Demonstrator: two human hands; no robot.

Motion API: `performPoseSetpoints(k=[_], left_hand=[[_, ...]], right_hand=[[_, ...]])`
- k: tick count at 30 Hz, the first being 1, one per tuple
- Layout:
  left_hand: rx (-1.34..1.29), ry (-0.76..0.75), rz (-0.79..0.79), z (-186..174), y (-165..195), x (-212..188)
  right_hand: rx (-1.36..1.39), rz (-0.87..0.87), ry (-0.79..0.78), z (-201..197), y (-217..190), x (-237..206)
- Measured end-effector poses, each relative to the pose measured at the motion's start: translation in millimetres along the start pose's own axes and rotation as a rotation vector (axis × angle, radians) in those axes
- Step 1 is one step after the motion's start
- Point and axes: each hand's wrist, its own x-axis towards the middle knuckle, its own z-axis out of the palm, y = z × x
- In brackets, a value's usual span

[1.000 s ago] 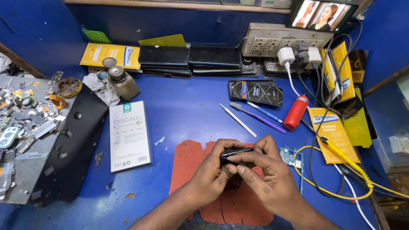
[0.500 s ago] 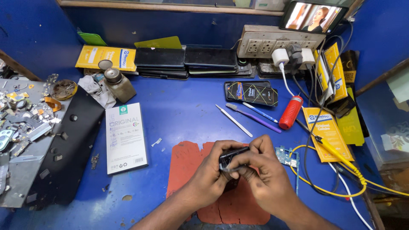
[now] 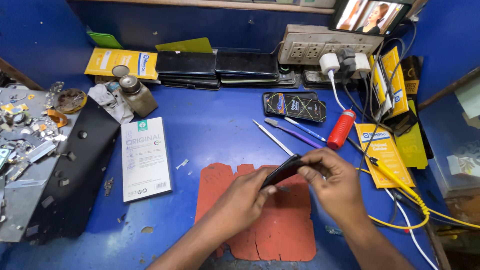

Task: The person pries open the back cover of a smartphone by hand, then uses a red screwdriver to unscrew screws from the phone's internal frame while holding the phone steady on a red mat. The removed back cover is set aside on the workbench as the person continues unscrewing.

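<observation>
Both hands hold a thin black phone (image 3: pixel 283 171) edge-up above a worn red mat (image 3: pixel 260 225) on the blue worktable. My left hand (image 3: pixel 245 200) grips its lower left end with thumb and fingers. My right hand (image 3: pixel 331 181) pinches the upper right end from above. The phone is tilted, its right end higher. Its screen side is not visible.
A white flat box (image 3: pixel 145 157) lies left of the mat. Thin tools (image 3: pixel 290 132), a red-handled screwdriver (image 3: pixel 341 129) and a black phone package (image 3: pixel 295 106) lie behind the hands. Stacked phones (image 3: pixel 215 67), a power strip (image 3: pixel 322 47), a metal bottle (image 3: pixel 136 95), yellow packets (image 3: pixel 382 152), cables (image 3: pixel 400 200) and a parts tray (image 3: pixel 25 145) surround.
The hands have turned the phone up on its edge and tilted it, with the right hand shifting to its upper right end. The camera has moved a little closer.
</observation>
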Motion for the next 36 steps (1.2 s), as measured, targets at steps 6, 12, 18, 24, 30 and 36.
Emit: performPoseSetpoints(k=[6,12,18,24,30,36], left_hand=[[0.131,-0.013,-0.036,-19.6,-10.6,6.1],[0.094,-0.049,0.012,-22.0,-40.8,20.7],[0.041,-0.059,0.059,-21.4,-65.0,30.5],[0.041,-0.102,-0.028,-20.3,-75.0,33.4],[-0.105,-0.027,-0.082,-27.0,-83.4,30.7],[-0.276,0.062,-0.228,-26.7,-91.4,28.1]], right_hand=[[-0.010,-0.038,-0.188,13.9,11.6,6.7],[0.017,0.056,-0.132,25.8,46.2,19.1],[0.084,-0.002,-0.158,29.2,76.1,25.6],[0.044,-0.050,-0.231,21.1,83.9,22.3],[0.226,0.146,-0.159,23.0,85.9,24.3],[0.270,0.103,-0.140,27.6,75.7,27.1]])
